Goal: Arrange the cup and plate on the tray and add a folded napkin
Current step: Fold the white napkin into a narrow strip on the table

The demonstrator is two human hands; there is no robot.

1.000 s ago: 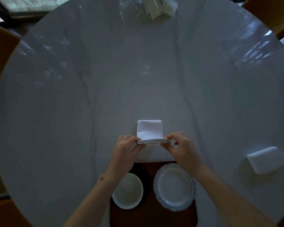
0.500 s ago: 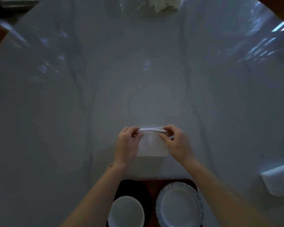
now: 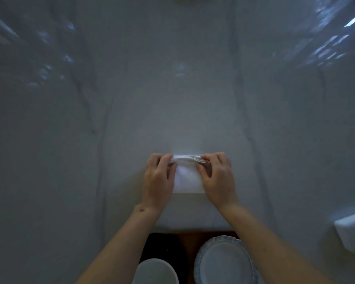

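Pinching white folded napkin point(image 3: 189, 179) at its far layered edge, left hand point(image 3: 159, 177) and right hand point(image 3: 217, 178), frame centre on marble table point(image 3: 70, 160).
Below: cup point(image 3: 155, 271), plate point(image 3: 223, 263) on tray point(image 3: 190, 242); white box point(image 3: 353, 232) lower right.

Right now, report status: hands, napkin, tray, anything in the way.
Left hand and right hand both pinching the napkin, mid-fold on the table. Cup and plate sit on tray. Nothing between napkin and tray.

My left hand point(image 3: 159, 177) and right hand point(image 3: 216, 177) now carry the napkin's point(image 3: 188, 179) pinched edge over to the far side, closing the fold; a second ago that edge stood nearest me, above the flat half.
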